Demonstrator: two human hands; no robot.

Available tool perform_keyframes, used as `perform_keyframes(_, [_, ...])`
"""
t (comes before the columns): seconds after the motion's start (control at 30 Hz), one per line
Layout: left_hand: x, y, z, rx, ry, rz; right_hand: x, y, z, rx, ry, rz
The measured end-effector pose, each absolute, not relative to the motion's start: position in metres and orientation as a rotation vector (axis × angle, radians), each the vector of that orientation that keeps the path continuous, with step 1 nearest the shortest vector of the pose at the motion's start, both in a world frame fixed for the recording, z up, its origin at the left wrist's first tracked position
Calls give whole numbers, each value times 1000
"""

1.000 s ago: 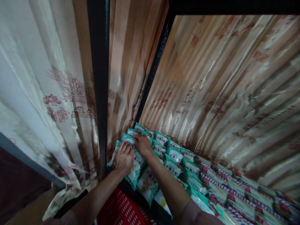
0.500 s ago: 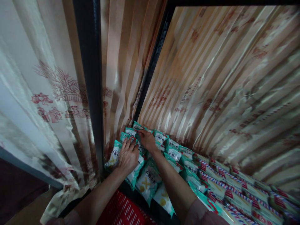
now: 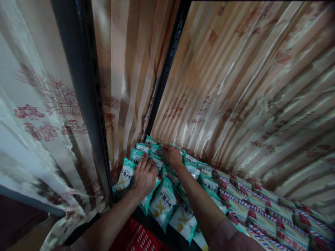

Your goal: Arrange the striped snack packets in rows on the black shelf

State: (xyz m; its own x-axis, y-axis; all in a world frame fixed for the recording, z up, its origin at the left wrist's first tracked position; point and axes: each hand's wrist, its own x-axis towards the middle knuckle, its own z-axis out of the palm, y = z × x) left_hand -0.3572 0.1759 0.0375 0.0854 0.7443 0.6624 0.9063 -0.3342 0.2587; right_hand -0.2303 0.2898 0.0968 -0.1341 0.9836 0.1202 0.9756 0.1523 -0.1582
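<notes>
Rows of small white-and-teal snack bags (image 3: 162, 202) stand packed together on a dark shelf. My left hand (image 3: 144, 174) rests over the bags near the left end, its fingers spread and laid on their tops. Farther back, my right hand (image 3: 173, 157) reaches across to the rear rows, with its fingers stretched out to the left against the upper edges of the bags. I see nothing gripped in it, though its underside is hidden. Left of my left hand, a snack bag (image 3: 125, 174) leans by the post.
A red perforated basket (image 3: 138, 237) sits below the shelf's front edge. Packs with red, white and blue striped edges (image 3: 264, 223) fill the shelf to the right. Pleated printed curtains (image 3: 230, 87) hang behind and at the left. Dark metal posts (image 3: 89, 104) frame the corner.
My right hand has shifted slightly right along the back bags. My left hand stays over nearly the same bags. The view has tilted a little, showing more of the front bags.
</notes>
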Motion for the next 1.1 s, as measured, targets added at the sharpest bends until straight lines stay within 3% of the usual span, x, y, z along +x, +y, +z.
perform_keyframes(0.4, [-353,176,36,-2210,-1677,-1018,-240,297,86,-1929,-2227,75])
perform_keyframes(0.6, [-354,174,37,-2203,-1622,-1069,-222,275,100,-1800,-2281,-86])
perform_keyframes(0.87, [-353,168,37,-2221,-1589,-1047,-208,270,91,-1631,-2523,424])
perform_keyframes(1.1, [-356,168,36,-2210,-1583,-1042,-219,275,82,-1730,-2338,345])
